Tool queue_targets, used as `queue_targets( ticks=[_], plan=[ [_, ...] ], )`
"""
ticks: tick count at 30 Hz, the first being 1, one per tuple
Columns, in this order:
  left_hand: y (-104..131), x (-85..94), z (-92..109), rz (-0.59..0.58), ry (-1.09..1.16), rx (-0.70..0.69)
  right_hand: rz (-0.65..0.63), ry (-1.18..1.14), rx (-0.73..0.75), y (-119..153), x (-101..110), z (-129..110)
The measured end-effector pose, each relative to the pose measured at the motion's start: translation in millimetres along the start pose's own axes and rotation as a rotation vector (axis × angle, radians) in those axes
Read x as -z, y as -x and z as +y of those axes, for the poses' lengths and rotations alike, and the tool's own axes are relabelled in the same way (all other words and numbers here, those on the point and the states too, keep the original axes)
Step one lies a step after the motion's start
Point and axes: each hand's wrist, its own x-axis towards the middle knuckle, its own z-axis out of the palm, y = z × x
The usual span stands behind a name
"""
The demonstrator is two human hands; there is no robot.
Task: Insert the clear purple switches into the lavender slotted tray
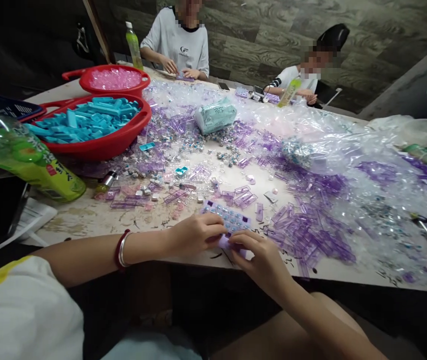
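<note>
A light purple plastic panel (232, 216) lies at the table's front edge, with rows of small blue-and-silver pieces set in it. My left hand (195, 233) has its fingers closed at the panel's left front side. From the right, my right hand (260, 255) closes its bent fingers on the panel's near part. The fingers hide much of the front of the panel, and whether a small piece sits between the fingertips cannot be made out. Just beyond it lie loose clear purple strips (244, 197). A larger heap of purple strips (313, 232) spreads to the right.
At left, a red basket (104, 150) holds turquoise plastic parts, and another red basket (144, 80) holds pink ones. A green drink bottle (59, 175) leans nearby. A teal soft pack (216, 116) and clear plastic bags (348, 145) cover the middle and right. Two people work across the table.
</note>
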Motion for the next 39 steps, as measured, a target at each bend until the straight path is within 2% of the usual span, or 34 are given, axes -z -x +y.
queue_targets(
  ticks=[4,8,15,20,23,27,31,33,36,37,39],
  plan=[
    [1,1.6,-2,-0.001,-0.090,-0.083,-0.030,-0.026,0.050,-3,-3,0],
    [0,6.2,-5,0.057,-0.191,-0.131,-0.110,-0.038,0.053,-7,3,1],
    [-5,13.4,-5,0.057,-0.198,-0.049,-0.179,-0.133,0.097,-9,8,11],
    [-7,12.5,-4,0.029,-0.278,-0.097,-0.211,-0.165,0.114,-8,9,16],
    [-7,12.4,-4,0.018,-0.288,-0.079,-0.242,-0.179,0.153,-10,11,17],
    [-6,15.5,-2,0.012,-0.207,-0.025,-0.312,-0.189,0.194,-15,24,21],
    [-5,18.9,-1,-0.066,-0.153,0.036,-0.424,-0.171,0.216,-17,42,32],
    [-4,18.4,-1,-0.107,-0.143,0.040,-0.326,-0.143,0.186,-17,44,34],
    [-3,15.2,-1,-0.121,-0.151,0.045,-0.045,-0.052,0.102,-14,35,29],
    [-2,14.2,-1,-0.120,-0.156,0.043,0.006,-0.020,0.092,-13,30,25],
    [-1,12.7,-1,-0.117,-0.164,0.032,0.018,0.030,0.105,-12,21,19]
  ],
)
